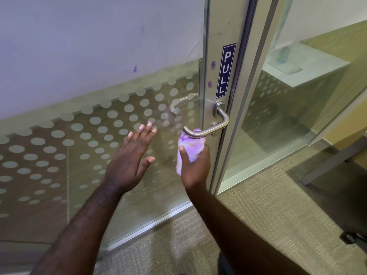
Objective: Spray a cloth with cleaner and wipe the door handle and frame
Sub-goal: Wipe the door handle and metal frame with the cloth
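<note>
The door handle is a metal lever fixed to the upright door frame, just below a blue PULL sticker. Its long axis runs roughly level, from the pivot at the frame out to a free end pointing left, toward the dotted glass panel.

The right hand is clamped on a bunched purple cloth. The cloth is pressed against the underside of the lever near its free end and touches the metal. This hand sits directly below the handle and is clearly the nearer of the two.

The left hand is empty, with fingers spread and palm turned to the glass, well to the left of the handle. Whether it touches the glass cannot be told.

No spray bottle shows near the hands.

Judgement: wiping of the handle is under way. The coming stroke depends on travel along the lever's length, rightward from the free end to the pivot. The frame lies just beyond and rises upward, so it would call for a vertical pass.
</note>
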`<state>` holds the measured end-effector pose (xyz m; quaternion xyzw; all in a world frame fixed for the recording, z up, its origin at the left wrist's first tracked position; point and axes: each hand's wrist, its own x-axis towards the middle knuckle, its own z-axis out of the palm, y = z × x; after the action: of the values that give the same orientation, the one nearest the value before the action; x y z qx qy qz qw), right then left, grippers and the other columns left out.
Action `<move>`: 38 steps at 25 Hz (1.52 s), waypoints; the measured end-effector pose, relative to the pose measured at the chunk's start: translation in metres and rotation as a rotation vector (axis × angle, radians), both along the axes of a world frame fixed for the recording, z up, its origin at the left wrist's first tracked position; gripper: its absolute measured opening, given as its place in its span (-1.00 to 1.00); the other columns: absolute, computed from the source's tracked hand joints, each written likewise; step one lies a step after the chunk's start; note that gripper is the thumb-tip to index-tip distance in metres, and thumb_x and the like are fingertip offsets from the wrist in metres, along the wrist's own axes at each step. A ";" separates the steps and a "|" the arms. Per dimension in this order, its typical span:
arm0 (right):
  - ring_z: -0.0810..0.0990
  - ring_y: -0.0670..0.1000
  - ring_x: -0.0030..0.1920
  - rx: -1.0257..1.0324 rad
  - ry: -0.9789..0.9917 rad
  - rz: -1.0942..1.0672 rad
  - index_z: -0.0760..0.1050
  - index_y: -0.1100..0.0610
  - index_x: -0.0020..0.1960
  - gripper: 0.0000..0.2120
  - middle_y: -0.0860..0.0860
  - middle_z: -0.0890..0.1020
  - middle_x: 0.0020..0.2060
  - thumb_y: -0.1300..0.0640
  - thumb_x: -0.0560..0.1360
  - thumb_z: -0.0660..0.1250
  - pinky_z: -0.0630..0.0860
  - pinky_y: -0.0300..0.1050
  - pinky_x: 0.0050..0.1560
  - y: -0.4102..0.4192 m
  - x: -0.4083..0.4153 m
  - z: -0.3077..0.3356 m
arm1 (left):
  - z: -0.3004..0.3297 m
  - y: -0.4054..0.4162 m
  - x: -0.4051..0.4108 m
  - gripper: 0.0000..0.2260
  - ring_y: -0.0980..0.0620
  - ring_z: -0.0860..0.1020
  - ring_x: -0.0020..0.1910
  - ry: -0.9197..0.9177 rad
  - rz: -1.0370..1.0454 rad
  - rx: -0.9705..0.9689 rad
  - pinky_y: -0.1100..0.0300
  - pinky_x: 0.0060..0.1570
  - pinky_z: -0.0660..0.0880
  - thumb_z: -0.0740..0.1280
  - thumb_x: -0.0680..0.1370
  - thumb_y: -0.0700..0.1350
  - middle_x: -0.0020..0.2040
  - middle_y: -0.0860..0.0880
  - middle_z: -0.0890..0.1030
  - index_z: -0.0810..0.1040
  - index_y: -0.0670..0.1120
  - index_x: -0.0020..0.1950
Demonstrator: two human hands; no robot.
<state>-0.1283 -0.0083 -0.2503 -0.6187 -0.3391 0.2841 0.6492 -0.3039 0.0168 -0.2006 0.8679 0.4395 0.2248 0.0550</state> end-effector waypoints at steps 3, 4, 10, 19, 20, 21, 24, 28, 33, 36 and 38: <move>0.51 0.05 0.04 0.116 -0.353 -0.089 0.44 0.24 0.18 -0.66 0.04 0.53 0.03 0.11 0.51 0.43 0.49 0.11 0.08 -0.023 0.022 -0.017 | -0.002 0.001 0.000 -0.41 0.08 -0.01 0.59 0.001 0.012 0.008 0.09 0.54 -0.06 -0.09 0.64 0.24 0.61 0.04 0.05 0.06 -0.01 0.60; 0.51 0.10 0.06 0.138 -0.439 -0.120 0.43 0.24 0.19 -0.65 0.07 0.52 0.04 0.09 0.51 0.41 0.49 0.15 0.08 -0.028 0.029 -0.020 | -0.002 0.002 0.000 -0.41 0.09 -0.02 0.59 0.004 0.013 0.010 0.11 0.54 -0.08 -0.09 0.64 0.25 0.61 0.04 0.05 0.05 -0.01 0.60; 0.48 0.22 0.34 0.297 -1.160 -0.100 0.38 0.21 0.38 -0.52 0.21 0.52 0.31 0.07 0.54 0.41 0.39 0.14 0.35 -0.003 0.078 0.006 | -0.004 0.002 0.001 -0.42 0.13 -0.05 0.59 0.023 0.027 0.016 0.22 0.53 -0.16 -0.11 0.64 0.25 0.61 0.05 0.03 0.02 0.01 0.60; 0.40 0.24 0.44 0.167 -1.469 0.172 0.38 0.28 0.45 -0.41 0.20 0.45 0.42 0.13 0.48 0.46 0.30 0.24 0.44 0.006 0.055 0.017 | -0.002 -0.002 0.006 -0.40 0.11 -0.04 0.59 -0.004 0.033 0.024 0.19 0.54 -0.14 -0.08 0.64 0.24 0.60 0.00 0.06 0.08 -0.06 0.60; 0.42 0.23 0.42 0.210 -1.503 0.188 0.41 0.28 0.42 -0.43 0.20 0.47 0.40 0.16 0.46 0.47 0.33 0.24 0.42 0.006 0.052 0.018 | -0.002 -0.002 0.006 -0.39 0.10 -0.03 0.59 -0.010 0.030 0.023 0.18 0.54 -0.13 -0.08 0.64 0.24 0.61 -0.01 0.07 0.09 -0.07 0.60; 0.44 0.23 0.41 0.261 -1.517 0.214 0.45 0.29 0.40 -0.45 0.20 0.49 0.38 0.19 0.45 0.47 0.36 0.24 0.39 0.004 0.051 0.020 | -0.002 -0.002 0.006 -0.40 0.09 -0.02 0.59 -0.014 0.027 0.022 0.17 0.54 -0.12 -0.07 0.64 0.23 0.61 -0.01 0.07 0.10 -0.07 0.60; 0.49 0.26 0.36 0.363 -1.396 0.242 0.49 0.33 0.34 -0.52 0.23 0.55 0.31 0.27 0.45 0.46 0.41 0.27 0.35 -0.006 0.056 0.028 | -0.002 -0.002 0.006 -0.40 0.07 -0.01 0.60 -0.018 0.026 0.025 0.17 0.54 -0.12 -0.07 0.65 0.23 0.61 0.00 0.07 0.10 -0.07 0.60; 0.45 0.20 0.40 0.384 -1.236 0.058 0.35 0.27 0.42 -0.46 0.21 0.51 0.36 0.25 0.50 0.43 0.33 0.23 0.41 -0.023 0.081 0.041 | -0.004 -0.002 0.008 -0.40 0.06 -0.01 0.60 -0.016 0.045 0.018 0.15 0.55 -0.12 -0.08 0.64 0.24 0.62 0.02 0.06 0.08 -0.05 0.60; 0.36 0.14 0.47 0.467 -0.793 -0.147 0.27 0.27 0.47 -0.48 0.19 0.43 0.43 0.19 0.58 0.36 0.34 0.25 0.41 0.000 0.100 0.078 | -0.004 -0.007 0.014 -0.42 0.06 -0.03 0.60 -0.015 0.084 -0.001 0.14 0.55 -0.14 -0.08 0.63 0.25 0.62 0.08 0.02 0.02 0.04 0.61; 0.29 0.13 0.51 0.456 -0.491 -0.236 0.23 0.29 0.50 -0.42 0.19 0.35 0.48 0.15 0.57 0.36 0.22 0.12 0.51 0.031 0.094 0.100 | -0.001 -0.014 0.017 -0.43 0.07 -0.01 0.60 0.011 0.064 0.007 0.13 0.54 -0.09 -0.06 0.63 0.25 0.62 0.13 -0.01 0.01 0.06 0.61; 0.24 0.14 0.53 0.465 -0.421 -0.240 0.19 0.31 0.52 -0.39 0.22 0.30 0.51 0.12 0.58 0.33 0.15 0.05 0.55 0.053 0.084 0.110 | 0.000 -0.018 0.019 -0.43 0.08 0.02 0.59 0.056 0.048 0.015 0.03 0.53 0.02 -0.05 0.63 0.26 0.62 0.11 0.03 0.04 0.06 0.60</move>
<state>-0.0443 0.0452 -0.1400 -0.5348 -0.4463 -0.0132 0.7174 -0.2850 -0.0008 -0.2009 0.8633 0.4601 0.2051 0.0307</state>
